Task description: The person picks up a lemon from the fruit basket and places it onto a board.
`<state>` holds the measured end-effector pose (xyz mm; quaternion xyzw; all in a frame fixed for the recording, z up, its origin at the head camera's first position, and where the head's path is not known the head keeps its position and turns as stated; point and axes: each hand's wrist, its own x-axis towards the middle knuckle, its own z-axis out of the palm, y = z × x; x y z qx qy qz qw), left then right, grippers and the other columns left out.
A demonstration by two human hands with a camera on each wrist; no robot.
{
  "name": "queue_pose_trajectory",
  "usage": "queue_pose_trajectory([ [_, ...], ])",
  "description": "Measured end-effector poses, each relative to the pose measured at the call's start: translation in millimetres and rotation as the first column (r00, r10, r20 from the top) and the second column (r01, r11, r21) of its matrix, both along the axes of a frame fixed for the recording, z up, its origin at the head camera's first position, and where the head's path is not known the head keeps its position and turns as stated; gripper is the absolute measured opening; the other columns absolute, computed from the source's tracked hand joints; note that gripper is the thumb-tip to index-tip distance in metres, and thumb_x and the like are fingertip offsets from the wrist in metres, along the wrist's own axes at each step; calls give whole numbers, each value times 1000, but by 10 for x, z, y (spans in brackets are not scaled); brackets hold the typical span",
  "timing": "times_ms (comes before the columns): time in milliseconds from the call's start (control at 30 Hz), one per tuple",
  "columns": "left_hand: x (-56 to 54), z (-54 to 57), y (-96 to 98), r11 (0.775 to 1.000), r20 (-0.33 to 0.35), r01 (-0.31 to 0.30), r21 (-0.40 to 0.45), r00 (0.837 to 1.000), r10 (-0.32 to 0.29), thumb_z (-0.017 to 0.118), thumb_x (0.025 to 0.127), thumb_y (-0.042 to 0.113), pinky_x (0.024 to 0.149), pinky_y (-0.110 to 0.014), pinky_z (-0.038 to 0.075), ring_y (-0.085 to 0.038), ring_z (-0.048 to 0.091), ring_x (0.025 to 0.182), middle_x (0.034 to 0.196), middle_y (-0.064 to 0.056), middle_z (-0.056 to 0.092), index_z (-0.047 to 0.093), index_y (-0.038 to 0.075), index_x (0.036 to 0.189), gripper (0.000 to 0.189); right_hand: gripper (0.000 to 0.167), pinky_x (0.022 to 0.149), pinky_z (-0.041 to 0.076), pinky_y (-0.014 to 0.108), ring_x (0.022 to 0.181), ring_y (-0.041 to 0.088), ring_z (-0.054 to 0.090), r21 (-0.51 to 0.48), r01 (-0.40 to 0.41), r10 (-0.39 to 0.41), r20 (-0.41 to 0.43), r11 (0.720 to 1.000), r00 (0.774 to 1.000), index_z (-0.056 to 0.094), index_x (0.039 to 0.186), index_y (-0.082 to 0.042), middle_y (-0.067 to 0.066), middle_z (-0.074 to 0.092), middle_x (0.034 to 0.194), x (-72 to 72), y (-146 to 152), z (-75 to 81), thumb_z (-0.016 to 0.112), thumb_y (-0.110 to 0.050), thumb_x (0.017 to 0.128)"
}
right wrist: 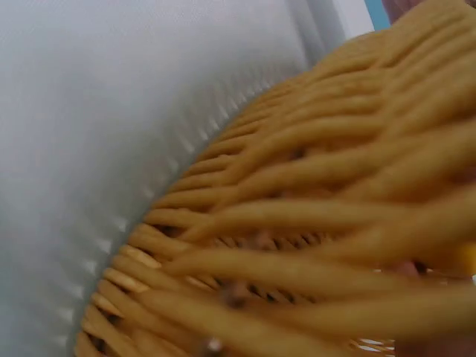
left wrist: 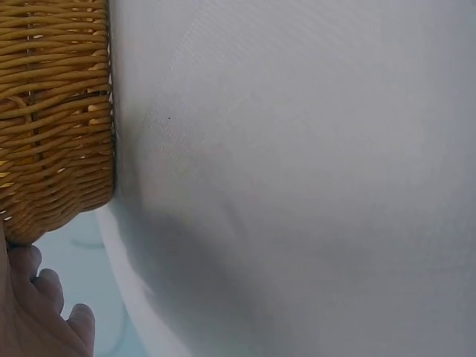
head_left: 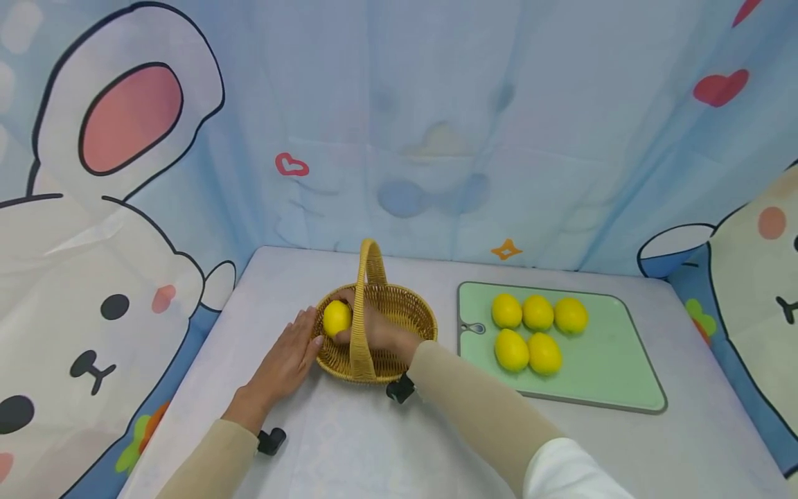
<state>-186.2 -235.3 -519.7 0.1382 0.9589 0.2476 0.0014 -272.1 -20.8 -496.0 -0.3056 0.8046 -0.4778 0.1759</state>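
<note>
A yellow lemon is at the left end of a woven wicker basket with a tall arched handle. My right hand reaches into the basket beneath the handle, thumb and fingers around the lemon's right side. Outside, my left hand rests against the basket's left rim with its fingers extended. In the left wrist view, fingers touch or nearly touch the wicker wall. Close weave fills much of the right wrist view and hides most of that hand.
To the right lies a pale green cutting board with a grey edge. Several more lemons sit on it in two rows. A patterned curtain hangs behind the white-covered table.
</note>
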Motion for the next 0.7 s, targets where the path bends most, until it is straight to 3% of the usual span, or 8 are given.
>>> queue_pose_trajectory([
  [100, 0, 15, 15, 1000, -1, -6, -29, 1000, 6, 35, 116, 39, 134, -51, 17, -33, 18, 163, 176, -14, 19, 12, 3, 169, 68, 80, 107, 54, 40, 123, 26, 58, -52, 21, -22, -18, 998, 1000, 36, 153, -7, 15, 51, 144, -21, 33, 25, 81, -9, 87],
  [367, 14, 69, 56, 997, 5, -13, -75, 1000, 14, 36, 116, 38, 134, -53, 17, -35, 17, 163, 176, -16, 19, 13, 1, 169, 68, 82, 106, 55, 38, 119, 23, 62, -82, 89, -93, -48, 993, 994, 32, 156, -14, 11, 51, 146, -16, 138, 148, 80, -12, 90],
  [567, 22, 67, 67, 997, 3, -22, -73, 1000, 22, 35, 116, 38, 134, -53, 17, -35, 17, 164, 176, -16, 19, 14, 1, 168, 67, 84, 103, 59, 40, 130, 27, 62, -158, 142, -131, 81, 977, 988, 30, 160, -21, 10, 47, 153, 3, 236, 275, 79, -4, 94],
  [700, 28, 52, 75, 998, 2, -31, -63, 1000, 31, 35, 116, 38, 134, -52, 17, -34, 16, 164, 176, -15, 19, 14, 1, 168, 67, 84, 110, 55, 42, 145, 30, 51, -180, 158, -140, 109, 971, 984, 22, 165, -19, 10, 32, 165, 8, 330, 323, 70, 0, 98],
])
